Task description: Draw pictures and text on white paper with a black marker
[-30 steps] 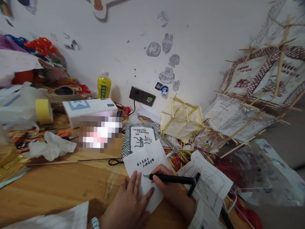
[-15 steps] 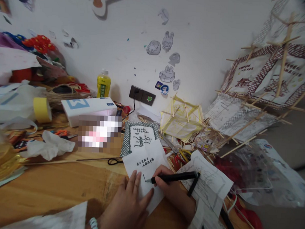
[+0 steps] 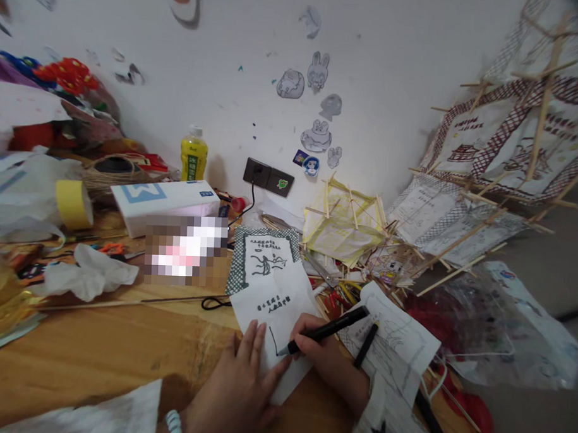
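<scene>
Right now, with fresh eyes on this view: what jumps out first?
Probably the tall stick-and-paper structure with dark reddish lattice borders, filling the upper right. Next, front and centre, the right hand grips a black marker, its tip at a dark line on a white sheet under the spread left hand. The yellow bottle also stands out, upright behind the white box at back left.

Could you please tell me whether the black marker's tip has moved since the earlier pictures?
Yes: judged against the lettering on the white sheet, the black marker's tip has moved farther down and slightly right, leaving a longer line.
</scene>
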The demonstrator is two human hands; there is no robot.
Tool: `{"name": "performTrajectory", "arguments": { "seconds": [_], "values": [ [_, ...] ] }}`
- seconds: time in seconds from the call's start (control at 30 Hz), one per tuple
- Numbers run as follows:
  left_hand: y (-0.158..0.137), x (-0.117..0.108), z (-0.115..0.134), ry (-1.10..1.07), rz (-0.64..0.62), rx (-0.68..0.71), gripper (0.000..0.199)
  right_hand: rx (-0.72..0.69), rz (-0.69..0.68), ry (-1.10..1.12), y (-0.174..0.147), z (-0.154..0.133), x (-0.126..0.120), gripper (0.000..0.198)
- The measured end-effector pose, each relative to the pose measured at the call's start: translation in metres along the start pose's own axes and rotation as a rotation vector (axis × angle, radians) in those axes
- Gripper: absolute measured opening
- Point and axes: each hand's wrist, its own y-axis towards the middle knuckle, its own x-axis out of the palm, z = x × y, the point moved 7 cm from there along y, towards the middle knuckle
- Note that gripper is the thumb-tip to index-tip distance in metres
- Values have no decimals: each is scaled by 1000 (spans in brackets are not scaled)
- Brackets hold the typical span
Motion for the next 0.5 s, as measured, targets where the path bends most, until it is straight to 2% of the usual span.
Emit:
{"name": "performTrajectory", "arguments": {
  "seconds": [0.17, 0.5],
  "values": [
    [-1, -4, 2, -13, -7, -7, 65, -26, 57, -39, 0, 4, -3, 11],
    [0, -1, 1, 2, -30, -12, 66, -25, 62, -147, 2, 10, -3, 6]
  ]
}}
